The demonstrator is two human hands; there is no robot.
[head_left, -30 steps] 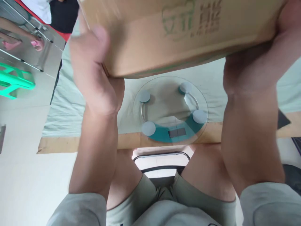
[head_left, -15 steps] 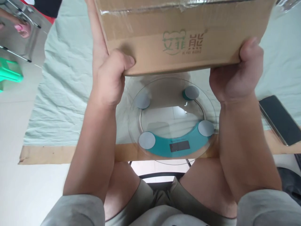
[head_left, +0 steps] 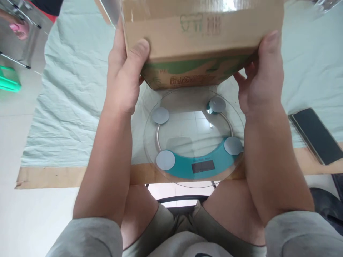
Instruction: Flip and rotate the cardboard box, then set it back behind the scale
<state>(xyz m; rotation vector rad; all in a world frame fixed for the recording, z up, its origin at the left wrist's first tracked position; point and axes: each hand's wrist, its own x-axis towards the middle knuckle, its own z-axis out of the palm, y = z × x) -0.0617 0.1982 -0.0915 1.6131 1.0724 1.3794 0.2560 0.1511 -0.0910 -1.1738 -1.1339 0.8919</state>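
Note:
A brown cardboard box (head_left: 203,39) is held up between my two hands, with clear tape along its top and green printing on its near and lower faces. My left hand (head_left: 125,71) grips the left end, thumb on the near face. At the right end my right hand (head_left: 264,75) clasps the box, thumb up and fingers partly under it. Nearer me lies a round glass bathroom scale (head_left: 200,166) with silver pads, a teal band and a dark, blank display. Its near rim reaches past the table edge. The box's far side is out of frame.
A smartphone (head_left: 317,135) lies right of the scale on the green cloth (head_left: 69,89). Bare wood (head_left: 53,177) shows along the table's front edge. On the floor at left is a green stool (head_left: 9,80). Another person's pink-shod foot (head_left: 20,30) rests near a metal frame.
The box has tilted, so its green-printed lower face now shows, and its right end has shifted left with my right hand. A pale flat object has come into view behind its left end.

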